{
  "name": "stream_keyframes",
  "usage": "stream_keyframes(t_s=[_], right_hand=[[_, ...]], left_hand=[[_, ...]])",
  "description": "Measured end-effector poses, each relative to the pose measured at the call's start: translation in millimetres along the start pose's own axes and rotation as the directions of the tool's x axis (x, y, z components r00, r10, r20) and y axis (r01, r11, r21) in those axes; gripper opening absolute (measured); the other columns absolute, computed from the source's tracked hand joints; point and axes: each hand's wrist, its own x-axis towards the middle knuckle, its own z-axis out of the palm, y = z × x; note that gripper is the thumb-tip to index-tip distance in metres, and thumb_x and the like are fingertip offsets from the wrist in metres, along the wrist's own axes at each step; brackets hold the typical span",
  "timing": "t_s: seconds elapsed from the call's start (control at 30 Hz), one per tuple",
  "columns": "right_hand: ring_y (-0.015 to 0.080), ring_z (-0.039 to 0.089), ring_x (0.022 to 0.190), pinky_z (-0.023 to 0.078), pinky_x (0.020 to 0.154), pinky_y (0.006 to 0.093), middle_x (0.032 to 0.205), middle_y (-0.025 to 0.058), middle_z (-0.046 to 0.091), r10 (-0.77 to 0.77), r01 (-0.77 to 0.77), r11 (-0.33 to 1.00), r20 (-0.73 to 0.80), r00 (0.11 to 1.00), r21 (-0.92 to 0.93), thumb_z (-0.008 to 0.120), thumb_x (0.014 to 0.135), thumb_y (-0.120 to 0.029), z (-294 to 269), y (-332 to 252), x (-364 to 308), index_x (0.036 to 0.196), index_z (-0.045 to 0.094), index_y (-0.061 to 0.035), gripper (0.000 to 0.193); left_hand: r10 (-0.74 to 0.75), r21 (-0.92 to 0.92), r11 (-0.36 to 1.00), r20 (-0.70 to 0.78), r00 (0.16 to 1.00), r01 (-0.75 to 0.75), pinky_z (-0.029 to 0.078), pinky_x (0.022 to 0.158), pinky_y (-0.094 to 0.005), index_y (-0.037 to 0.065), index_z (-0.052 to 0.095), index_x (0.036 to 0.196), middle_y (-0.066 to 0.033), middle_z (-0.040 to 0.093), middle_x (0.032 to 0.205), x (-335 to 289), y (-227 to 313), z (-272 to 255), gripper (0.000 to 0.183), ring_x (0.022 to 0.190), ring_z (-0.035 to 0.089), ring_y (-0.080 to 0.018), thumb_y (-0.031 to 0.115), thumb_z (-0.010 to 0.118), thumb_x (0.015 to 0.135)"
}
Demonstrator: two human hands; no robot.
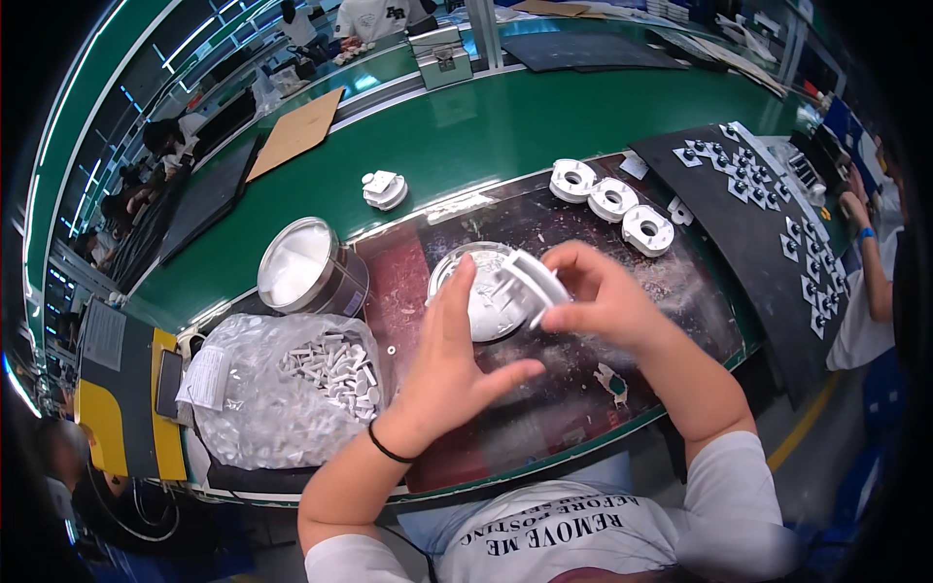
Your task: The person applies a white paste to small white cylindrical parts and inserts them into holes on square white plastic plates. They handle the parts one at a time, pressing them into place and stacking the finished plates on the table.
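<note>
My right hand (604, 299) grips a white plastic ring-shaped part (537, 281) on edge between thumb and fingers. Beneath it, a white round dished part (491, 316) lies on the worn dark red and black work board (544, 408). My left hand (445, 364) is open, its thumb stretched out and its fingers raised beside the round part, covering some of its left side. Whether those fingertips touch the round part is hard to tell. A small white washer (392, 350) lies on the board to the left of my left hand.
Left of the board stand an open tin (342, 282) of white paste and a clear plastic bag (262, 413) with many small white pins (335, 374). Three white ring housings (612, 200) sit at the back right. A black sheet (768, 262) carries several small parts; a co-worker's arm (870, 253) is beyond.
</note>
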Motion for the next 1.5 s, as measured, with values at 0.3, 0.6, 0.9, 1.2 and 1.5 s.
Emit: stream_keyframes(t_s=[0.3,0.6,0.9,1.2,1.5], right_hand=[[0.0237,0.055,0.093,0.045,0.082,0.0352,0.098,0.0077,0.053,-0.318,0.476,0.667,0.358,0.878,-0.573,0.077,0.072,-0.016,40.3,29.6,-14.1,0.096,0.052,-0.0076,0.035],[0.0219,0.057,0.073,0.046,0.067,0.0335,0.075,0.0073,0.062,-0.538,0.547,0.613,0.206,0.818,-0.570,0.065,0.077,-0.014,-14.9,-7.2,1.6,0.072,0.062,-0.0031,0.012],[0.0164,0.059,0.082,0.047,0.075,0.0297,0.088,0.0071,0.064,-0.353,0.037,0.581,-0.211,0.911,-0.813,0.066,0.081,-0.017,-59.1,-39.0,6.9,0.093,0.066,-0.0016,0.019],[0.0292,0.059,0.106,0.046,0.091,0.0393,0.114,0.0137,0.062,-0.517,-0.698,0.231,-0.693,0.502,-0.678,0.068,0.071,-0.032,-220.4,-40.0,21.3,0.117,0.060,-0.0099,0.052],[0.0289,0.056,0.110,0.041,0.094,0.0401,0.115,0.0139,0.061,-0.422,-0.922,0.125,-0.861,0.285,-0.366,0.075,0.066,-0.050,-251.9,-38.6,32.1,0.123,0.052,-0.0126,0.072]], left_hand=[[-0.450,-0.769,0.487,0.184,0.874,0.413,0.039,0.098,-0.0398,0.008,0.014,0.142,-0.0204,0.027,0.134,-31.5,19.9,3.8,0.096,0.121,0.040,-0.0294,0.020,0.078,0.072],[-0.012,-0.030,0.999,0.307,0.951,0.022,0.040,0.094,-0.0406,0.004,0.044,0.126,-0.0217,0.047,0.121,-60.0,8.9,14.9,0.076,0.109,0.050,-0.0385,0.026,0.079,0.063],[0.011,0.011,1.000,0.396,0.918,-0.017,0.039,0.097,-0.0459,0.006,0.045,0.130,-0.0268,0.037,0.134,-59.8,8.4,19.0,0.077,0.116,0.044,-0.0438,0.034,0.078,0.067],[0.155,-0.034,0.988,0.253,0.955,-0.151,0.039,0.095,-0.0481,0.007,0.029,0.137,-0.0271,0.033,0.138,-63.0,2.5,19.6,0.095,0.116,0.045,-0.0444,0.039,0.081,0.064],[0.201,-0.005,0.979,0.242,0.949,-0.206,0.038,0.094,-0.0487,0.009,0.022,0.139,-0.0262,0.032,0.139,-64.4,-1.2,18.6,0.103,0.117,0.043,-0.0438,0.043,0.081,0.063]])
